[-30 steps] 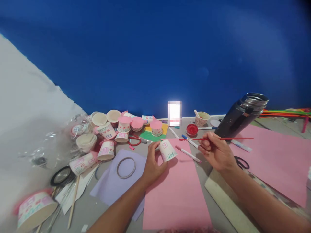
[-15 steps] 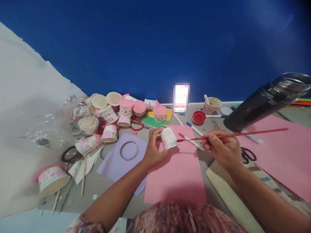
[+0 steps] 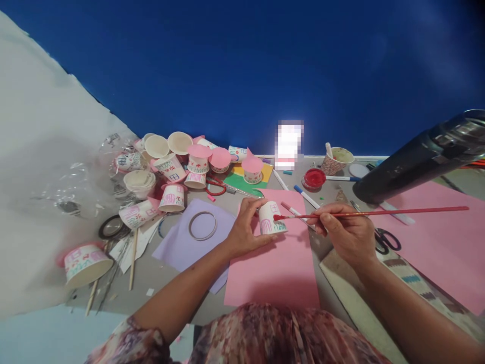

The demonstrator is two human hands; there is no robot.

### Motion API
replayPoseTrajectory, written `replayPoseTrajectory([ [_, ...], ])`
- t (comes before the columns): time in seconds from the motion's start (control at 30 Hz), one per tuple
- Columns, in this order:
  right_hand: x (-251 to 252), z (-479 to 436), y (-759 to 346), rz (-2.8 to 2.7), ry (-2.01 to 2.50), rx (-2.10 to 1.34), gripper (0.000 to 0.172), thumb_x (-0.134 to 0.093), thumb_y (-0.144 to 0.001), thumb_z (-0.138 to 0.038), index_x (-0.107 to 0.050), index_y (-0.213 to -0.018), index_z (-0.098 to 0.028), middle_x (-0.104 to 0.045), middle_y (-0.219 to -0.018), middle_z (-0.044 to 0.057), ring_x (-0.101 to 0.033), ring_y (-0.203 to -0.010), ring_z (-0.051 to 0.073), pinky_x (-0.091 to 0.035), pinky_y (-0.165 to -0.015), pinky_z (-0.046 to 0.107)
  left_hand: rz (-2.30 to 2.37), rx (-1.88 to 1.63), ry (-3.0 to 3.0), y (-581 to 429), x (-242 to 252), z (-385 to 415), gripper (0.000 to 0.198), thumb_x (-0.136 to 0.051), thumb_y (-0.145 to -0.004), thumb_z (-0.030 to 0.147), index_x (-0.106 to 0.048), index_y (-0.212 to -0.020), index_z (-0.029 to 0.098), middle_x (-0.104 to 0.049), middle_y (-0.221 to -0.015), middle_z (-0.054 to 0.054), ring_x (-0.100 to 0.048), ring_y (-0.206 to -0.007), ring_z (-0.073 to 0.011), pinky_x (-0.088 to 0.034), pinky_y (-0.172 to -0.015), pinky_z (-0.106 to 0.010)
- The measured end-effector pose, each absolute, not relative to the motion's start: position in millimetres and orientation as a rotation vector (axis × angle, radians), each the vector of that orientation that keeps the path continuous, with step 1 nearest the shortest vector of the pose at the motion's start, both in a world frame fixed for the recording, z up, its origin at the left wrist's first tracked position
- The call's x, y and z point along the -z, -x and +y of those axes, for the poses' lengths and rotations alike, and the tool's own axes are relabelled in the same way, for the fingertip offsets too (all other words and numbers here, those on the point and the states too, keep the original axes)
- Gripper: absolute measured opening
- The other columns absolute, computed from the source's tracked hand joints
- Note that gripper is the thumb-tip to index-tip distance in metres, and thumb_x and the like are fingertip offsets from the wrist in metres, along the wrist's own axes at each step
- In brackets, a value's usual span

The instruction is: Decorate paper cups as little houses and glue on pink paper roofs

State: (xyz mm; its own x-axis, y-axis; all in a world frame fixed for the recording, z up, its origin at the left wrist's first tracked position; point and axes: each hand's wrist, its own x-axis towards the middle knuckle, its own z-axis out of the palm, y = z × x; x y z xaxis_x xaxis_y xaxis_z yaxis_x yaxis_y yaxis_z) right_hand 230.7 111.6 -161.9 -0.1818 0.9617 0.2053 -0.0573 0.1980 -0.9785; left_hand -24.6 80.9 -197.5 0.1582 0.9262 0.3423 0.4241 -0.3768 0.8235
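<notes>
My left hand (image 3: 246, 227) is closed around a small white paper cup (image 3: 271, 218) that stands upside down on a pink paper sheet (image 3: 276, 268). The cup carries drawn windows and pink and green markings. My right hand (image 3: 346, 230) pinches a thin red paintbrush (image 3: 379, 213), held nearly level. The brush's red tip touches the cup's upper right side. A small dish of red paint (image 3: 314, 178) sits behind the cup on the grey table.
Several decorated cups (image 3: 197, 164) are heaped at the back left beside a clear plastic bag (image 3: 76, 187). A tape ring (image 3: 202, 225) lies on lilac paper. Markers (image 3: 306, 197), scissors (image 3: 386, 238), a dark flask (image 3: 417, 156) and another pink sheet (image 3: 435, 237) are on the right.
The cup has gone from tilted to standing upside down on the pink sheet. The brush tip moved left and now meets the cup. The view tipped downward.
</notes>
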Motion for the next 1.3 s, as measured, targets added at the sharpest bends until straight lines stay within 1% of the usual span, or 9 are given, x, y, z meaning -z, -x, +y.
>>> replayPoseTrajectory([
  [0.1, 163.2, 111.8, -233.3, -1.498, 0.926, -1.144, 0.014, -0.071, -0.097, -0.035, -0.075, -0.093, -0.022, -0.078, -0.079, 0.004, -0.064, -0.059, 0.013, -0.052, -0.052, 0.024, 1.267, -1.146, -1.913, 24.9, 197.0, 81.1, 0.082, -0.087, -0.074, 0.053, -0.047, -0.142, 0.030, -0.049, -0.129, -0.011, -0.051, -0.128, -0.0323, -0.049, -0.107, -0.052],
  [0.2, 161.7, 111.7, -235.2, -1.600, 0.908, -1.083, 0.012, -0.068, -0.099, -0.031, -0.075, -0.093, -0.023, -0.078, -0.080, 0.003, -0.065, -0.061, 0.013, -0.053, -0.055, 0.023, 1.269, -1.123, -1.922, 25.0, 196.1, 80.7, 0.083, -0.087, -0.074, 0.054, -0.047, -0.143, 0.030, -0.049, -0.130, -0.011, -0.051, -0.127, -0.0322, -0.050, -0.106, -0.052],
  [0.3, 160.6, 110.8, -236.8, -1.673, 0.906, -1.027, 0.010, -0.067, -0.099, -0.028, -0.075, -0.094, -0.024, -0.079, -0.082, 0.002, -0.066, -0.063, 0.012, -0.054, -0.058, 0.022, 1.277, -1.110, -1.929, 24.9, 195.0, 79.9, 0.082, -0.087, -0.075, 0.052, -0.047, -0.143, 0.030, -0.049, -0.130, -0.011, -0.051, -0.127, -0.0325, -0.050, -0.106, -0.052],
  [0.43, 161.8, 109.6, -238.7, -1.703, 0.909, -1.018, 0.009, -0.067, -0.099, -0.028, -0.074, -0.095, -0.024, -0.079, -0.082, 0.002, -0.067, -0.063, 0.013, -0.054, -0.058, 0.022, 1.273, -1.115, -1.943, 24.8, 194.8, 79.2, 0.081, -0.087, -0.075, 0.047, -0.046, -0.143, 0.030, -0.048, -0.130, -0.011, -0.051, -0.127, -0.0322, -0.050, -0.106, -0.051],
  [0.67, 159.3, 111.1, -238.8, -1.711, 0.941, -1.010, 0.012, -0.068, -0.098, -0.030, -0.074, -0.092, -0.023, -0.078, -0.080, 0.002, -0.067, -0.062, 0.013, -0.053, -0.058, 0.023, 1.274, -1.121, -1.946, 25.2, 196.3, 79.7, 0.082, -0.087, -0.075, 0.047, -0.046, -0.144, 0.030, -0.048, -0.131, -0.011, -0.050, -0.129, -0.0330, -0.049, -0.108, -0.053],
  [0.87, 156.6, 111.8, -240.0, -1.673, 0.937, -1.008, 0.011, -0.067, -0.099, -0.030, -0.074, -0.093, -0.024, -0.077, -0.081, 0.002, -0.067, -0.064, 0.014, -0.055, -0.059, 0.024, 1.271, -1.119, -1.950, 25.6, 196.2, 79.7, 0.082, -0.087, -0.075, 0.043, -0.046, -0.144, 0.030, -0.048, -0.130, -0.011, -0.049, -0.129, -0.0333, -0.047, -0.110, -0.054],
  [1.1, 157.0, 112.3, -239.0, -1.722, 0.946, -0.983, 0.012, -0.067, -0.098, -0.028, -0.074, -0.090, -0.022, -0.077, -0.079, 0.002, -0.066, -0.062, 0.013, -0.052, -0.057, 0.022, 1.270, -1.107, -1.943, 24.8, 195.4, 79.6, 0.082, -0.087, -0.074, 0.047, -0.047, -0.143, 0.029, -0.047, -0.131, -0.011, -0.049, -0.130, -0.0326, -0.047, -0.110, -0.052],
  [1.3, 156.7, 110.3, -238.4, -1.676, 0.962, -0.929, 0.009, -0.068, -0.098, -0.026, -0.074, -0.092, -0.022, -0.078, -0.078, 0.002, -0.068, -0.061, 0.013, -0.054, -0.056, 0.023, 1.256, -1.110, -1.956, 24.7, 196.6, 79.9, 0.081, -0.086, -0.076, 0.045, -0.045, -0.143, 0.029, -0.046, -0.132, -0.011, -0.048, -0.130, -0.0324, -0.046, -0.112, -0.053],
])
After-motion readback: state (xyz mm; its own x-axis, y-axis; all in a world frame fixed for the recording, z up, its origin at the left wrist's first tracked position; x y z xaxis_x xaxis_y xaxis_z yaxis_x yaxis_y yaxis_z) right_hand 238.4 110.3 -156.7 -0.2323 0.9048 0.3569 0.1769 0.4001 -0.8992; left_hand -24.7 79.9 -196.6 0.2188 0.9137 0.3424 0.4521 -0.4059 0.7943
